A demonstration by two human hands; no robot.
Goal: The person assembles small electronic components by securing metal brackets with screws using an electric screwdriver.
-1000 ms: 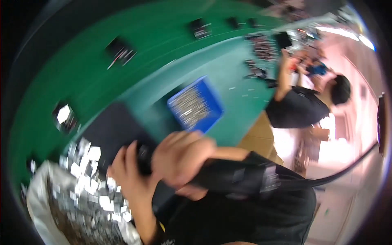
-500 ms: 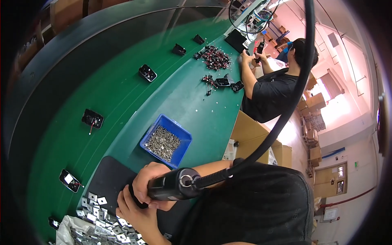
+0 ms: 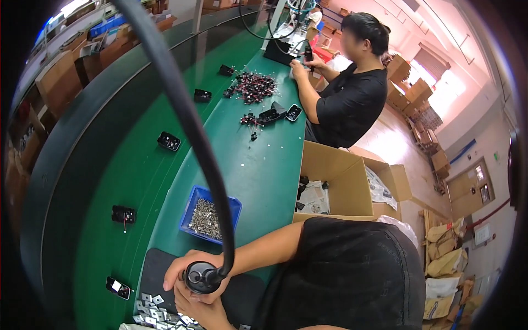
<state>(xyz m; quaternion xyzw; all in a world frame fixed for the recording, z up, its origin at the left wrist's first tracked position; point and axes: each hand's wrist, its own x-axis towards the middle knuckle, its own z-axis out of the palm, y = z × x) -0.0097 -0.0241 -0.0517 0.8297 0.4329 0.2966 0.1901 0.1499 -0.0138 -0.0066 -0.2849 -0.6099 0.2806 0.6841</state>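
My right hand (image 3: 184, 270) is wrapped round a black corded electric screwdriver (image 3: 201, 278), seen nearly end-on from its cord end. A thick black cord (image 3: 190, 118) rises from it across the view. Just below, my left hand (image 3: 201, 309) is closed under the tool, and whatever its fingers hold is hidden. Both hands are over a dark mat (image 3: 159, 267). Loose silver metal plates (image 3: 159, 318) with holes lie beside the left hand. Beyond the right hand stands a blue bin (image 3: 235, 212) of small metal screws (image 3: 204, 217).
Black housings (image 3: 169, 141) are spaced along the green conveyor (image 3: 104, 181) at left. Farther up the green table (image 3: 258, 181) is a heap of small wired parts (image 3: 253, 88). A co-worker (image 3: 352, 88) holds a dark tool there. An open cardboard box (image 3: 335, 165) adjoins the table.
The view has turned, shifting the surroundings. The screwdriver, earlier slanted and seen from its side, now points nearly end-on. The black piece earlier visible in my left hand is now hidden.
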